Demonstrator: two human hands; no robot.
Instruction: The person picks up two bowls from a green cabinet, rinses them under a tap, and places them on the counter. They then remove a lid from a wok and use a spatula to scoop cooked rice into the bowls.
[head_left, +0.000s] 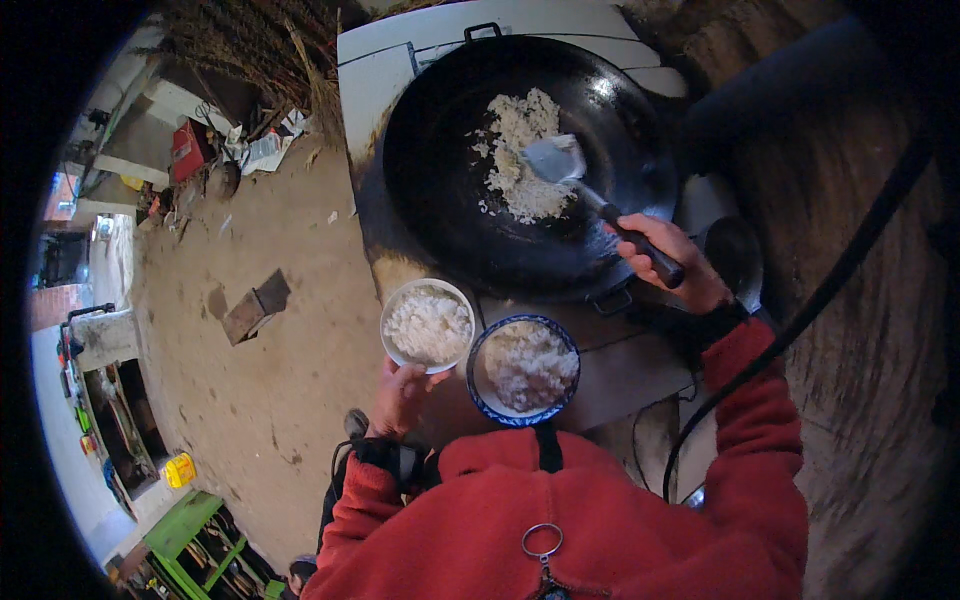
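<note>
In my right hand (671, 259) is the dark handle of a metal wok spatula (555, 159). Its blade rests on or just over cooked rice (525, 127) spread across the middle of a large black wok (442, 217). My left hand (405, 394) grips the near rim of a white bowl (387, 352), which holds white rice (427, 322). To the right of that bowl, close to my body, stands a blue-patterned bowl (574, 386) with more rice (529, 367) in it. The two bowls' rims nearly meet or touch.
The wok sits in a pale stove top (375, 45) with blackened sides. A dark cable (817, 289) crosses by my right arm, near a metal pan (731, 255). Leftward on the earthen floor lies a small wooden object (251, 311). A green wooden stand (187, 525) is at lower left.
</note>
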